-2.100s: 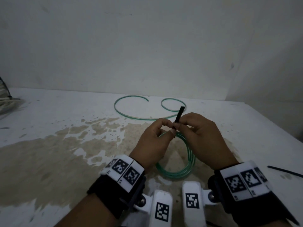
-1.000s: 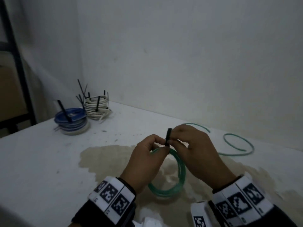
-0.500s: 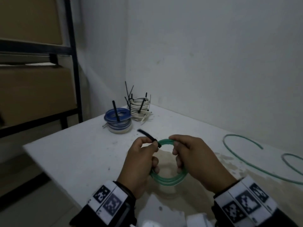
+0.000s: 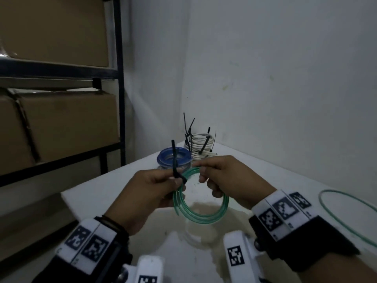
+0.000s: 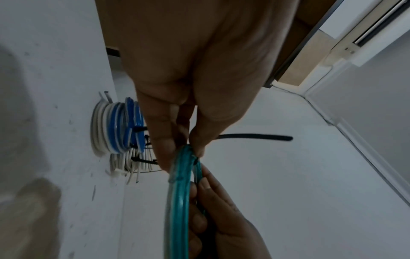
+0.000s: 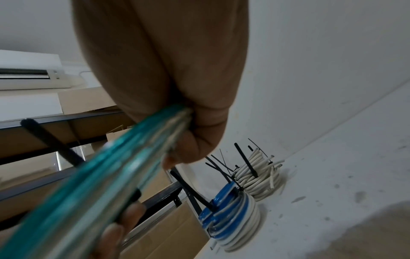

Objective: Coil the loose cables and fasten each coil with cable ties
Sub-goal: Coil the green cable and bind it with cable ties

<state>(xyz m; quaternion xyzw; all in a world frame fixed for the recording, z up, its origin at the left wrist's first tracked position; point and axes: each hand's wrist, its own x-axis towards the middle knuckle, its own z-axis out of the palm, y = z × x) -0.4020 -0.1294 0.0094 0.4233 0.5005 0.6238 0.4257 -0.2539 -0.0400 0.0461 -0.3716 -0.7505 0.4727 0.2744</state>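
Above the tabletop (image 4: 142,172), both grips clasp the light, springy green coil (image 4: 201,213), left hand (image 4: 146,193) pinching the tie (image 4: 174,160), right hand (image 4: 228,180) clenched opposite, best held near the tie.

I see my left grip (image 4: 151,186) and right grip (image 4: 226,176) holding one coil (image 4: 201,213) between them, above the desk (image 4: 126,176). Behind both grips two tied coils (image 4: 183,154) stand on the desk corner. Right of my right grip a loose cable (image 4: 346,213) lies. Left of my left grip stands a shelf (image 4: 61,68) with boxes.
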